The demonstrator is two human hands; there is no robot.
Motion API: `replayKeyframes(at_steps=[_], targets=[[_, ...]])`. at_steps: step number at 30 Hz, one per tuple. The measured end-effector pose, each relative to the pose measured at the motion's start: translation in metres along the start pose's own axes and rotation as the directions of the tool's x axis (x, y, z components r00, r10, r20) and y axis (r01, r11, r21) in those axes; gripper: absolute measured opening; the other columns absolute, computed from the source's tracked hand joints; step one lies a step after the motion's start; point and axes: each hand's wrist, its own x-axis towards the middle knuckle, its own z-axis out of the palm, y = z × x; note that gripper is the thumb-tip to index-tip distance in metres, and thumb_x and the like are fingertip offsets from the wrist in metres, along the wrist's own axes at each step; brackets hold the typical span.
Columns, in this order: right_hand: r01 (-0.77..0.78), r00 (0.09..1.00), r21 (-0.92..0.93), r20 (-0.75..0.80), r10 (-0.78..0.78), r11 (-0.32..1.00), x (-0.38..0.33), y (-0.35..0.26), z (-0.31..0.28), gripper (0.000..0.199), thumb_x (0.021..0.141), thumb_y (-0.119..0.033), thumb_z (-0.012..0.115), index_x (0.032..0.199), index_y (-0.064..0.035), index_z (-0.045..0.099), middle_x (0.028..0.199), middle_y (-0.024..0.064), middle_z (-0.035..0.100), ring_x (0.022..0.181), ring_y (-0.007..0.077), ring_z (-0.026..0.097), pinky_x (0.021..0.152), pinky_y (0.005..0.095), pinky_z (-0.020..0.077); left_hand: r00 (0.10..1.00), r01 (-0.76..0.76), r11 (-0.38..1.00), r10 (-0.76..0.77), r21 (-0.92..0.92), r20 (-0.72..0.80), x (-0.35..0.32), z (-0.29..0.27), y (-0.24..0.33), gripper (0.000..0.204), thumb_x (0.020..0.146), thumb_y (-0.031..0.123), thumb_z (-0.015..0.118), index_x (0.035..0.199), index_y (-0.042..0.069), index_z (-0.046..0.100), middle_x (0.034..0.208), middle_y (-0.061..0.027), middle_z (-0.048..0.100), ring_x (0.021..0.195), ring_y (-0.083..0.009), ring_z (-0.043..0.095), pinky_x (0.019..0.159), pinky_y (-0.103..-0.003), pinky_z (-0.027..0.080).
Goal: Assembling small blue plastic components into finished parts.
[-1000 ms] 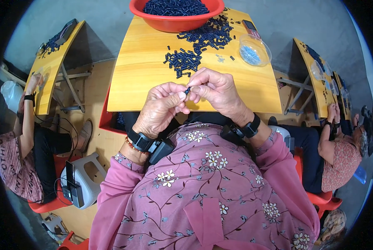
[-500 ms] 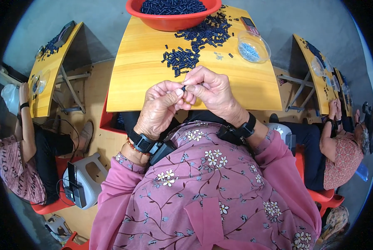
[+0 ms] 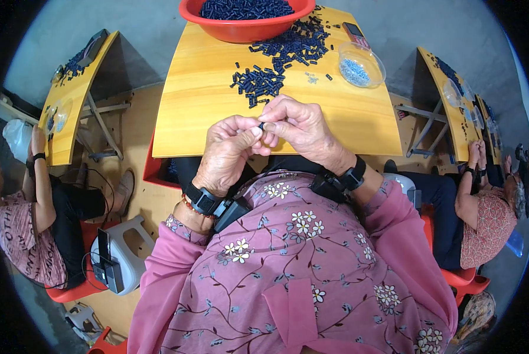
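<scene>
Above the near edge of the table, my left hand and my right hand meet fingertip to fingertip. Between them sits a small black plastic piece, mostly covered by the fingers. My left thumb and forefinger pinch it, and my right thumb and forefinger close on it from the other side. Just beyond my hands lies a small pile of short dark tube-shaped pieces. A clear round dish to the right holds tiny light-blue parts.
A red basin full of dark pieces stands at the back of the yellow table. A larger heap spreads beside it, near a phone. Other people work at tables on the left and right.
My hands keep the same pinch on the black piece, with barely any finger movement. The whole view has shifted very slightly.
</scene>
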Motion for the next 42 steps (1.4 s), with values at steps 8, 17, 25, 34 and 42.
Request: replayKeyframes(at_steps=[8, 17, 25, 34, 42], targets=[[-0.174, 0.982, 0.102, -0.050, 0.180, 0.979, 0.002, -0.009, -0.001, 0.014, 0.092, 0.002, 0.060, 0.105, 0.0028, 0.061, 0.086, 0.0068, 0.066, 0.072, 0.0104, 0.066, 0.064, 0.0241, 0.0557, 1.000, 0.005, 1.000, -0.005, 0.008, -0.026, 0.003, 0.004, 0.004, 0.010, 0.093, 0.006, 0.059, 0.098, -0.002, 0.064, 0.088, -0.0128, 0.068, 0.077, -0.0175, 0.065, 0.068, -0.028, 0.054], [-0.131, 0.991, -0.012, -0.024, 0.130, 0.991, 0.009, -0.017, -0.008, 0.010, 0.092, -0.002, 0.062, 0.100, 0.0035, 0.063, 0.082, 0.0069, 0.067, 0.071, 0.0105, 0.066, 0.063, 0.0240, 0.0556, 0.992, -0.043, 0.992, 0.057, 0.123, -0.112, 0.002, 0.002, 0.000, 0.007, 0.093, 0.004, 0.060, 0.098, 0.000, 0.063, 0.092, -0.0117, 0.069, 0.082, -0.0173, 0.068, 0.070, -0.027, 0.057], [-0.217, 0.976, -0.033, 0.007, 0.217, 0.976, 0.012, -0.021, -0.004, 0.006, 0.093, -0.003, 0.060, 0.096, 0.0015, 0.063, 0.078, 0.0043, 0.065, 0.068, 0.0090, 0.064, 0.061, 0.0227, 0.0537, 0.994, -0.042, 0.993, 0.052, 0.111, -0.091, 0.002, -0.001, -0.002, 0.008, 0.091, 0.004, 0.063, 0.098, 0.000, 0.064, 0.092, -0.0121, 0.069, 0.079, -0.0174, 0.067, 0.070, -0.028, 0.057], [-0.217, 0.975, -0.098, 0.020, 0.220, 0.971, 0.003, -0.017, -0.005, 0.012, 0.093, 0.000, 0.058, 0.104, 0.0024, 0.062, 0.082, 0.0037, 0.063, 0.069, 0.0083, 0.062, 0.063, 0.0218, 0.0525, 0.998, 0.049, 0.998, -0.050, -0.032, -0.024, 0.002, 0.000, -0.003, 0.008, 0.091, 0.003, 0.062, 0.098, 0.000, 0.065, 0.089, -0.0104, 0.068, 0.075, -0.0167, 0.065, 0.069, -0.031, 0.057], [-0.028, 1.000, -0.366, 0.003, 0.031, 0.930, 0.006, -0.033, 0.002, 0.042, 0.081, 0.000, 0.072, 0.122, -0.0002, 0.059, 0.099, 0.0068, 0.060, 0.080, 0.0112, 0.063, 0.066, 0.0250, 0.0537, 0.993, 0.071, 0.990, -0.082, -0.124, -0.085, 0.004, -0.006, -0.001, 0.010, 0.093, 0.010, 0.062, 0.098, 0.002, 0.065, 0.085, -0.0052, 0.066, 0.075, -0.0142, 0.063, 0.072, -0.031, 0.056]])
